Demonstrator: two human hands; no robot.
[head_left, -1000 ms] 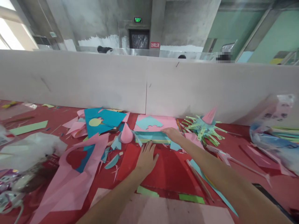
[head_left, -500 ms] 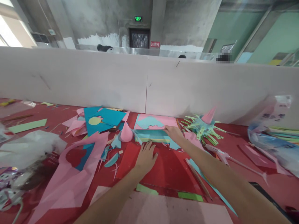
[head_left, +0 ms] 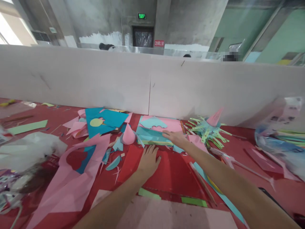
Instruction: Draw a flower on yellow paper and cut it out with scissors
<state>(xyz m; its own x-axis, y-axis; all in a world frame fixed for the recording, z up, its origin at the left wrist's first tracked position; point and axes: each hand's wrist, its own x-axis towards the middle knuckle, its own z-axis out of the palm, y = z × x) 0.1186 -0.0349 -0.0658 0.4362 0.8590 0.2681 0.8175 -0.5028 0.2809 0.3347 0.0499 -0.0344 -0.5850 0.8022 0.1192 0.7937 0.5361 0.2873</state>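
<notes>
My left hand (head_left: pixel 149 162) lies with its fingers spread on a red sheet (head_left: pixel 177 171), its fingertips close to the sheet's far edge. My right hand (head_left: pixel 176 139) reaches over the light blue paper (head_left: pixel 152 136), fingers stretched out to the left and touching it. Behind that paper is a light blue piece with a scalloped edge (head_left: pixel 153 122), on a pink sheet (head_left: pixel 175 124). A pink paper cone (head_left: pixel 129 135) stands left of my fingertips. Right of my right hand sits a spiky green and blue paper piece (head_left: pixel 206 135) topped by a pink cone (head_left: pixel 215 117).
A white partition (head_left: pixel 95 79) closes off the far side of the red table. On the left lie blue paper (head_left: pixel 114 119), a cut pink sheet (head_left: pixel 71 187) and plastic bags (head_left: pixel 35 146). A glue gun (head_left: pixel 225 156) and a pencil (head_left: pixel 203 184) lie right.
My right hand has shifted slightly left over the light blue paper, and more of that paper's surface shows. My left hand has stayed in place. The view has tilted slightly.
</notes>
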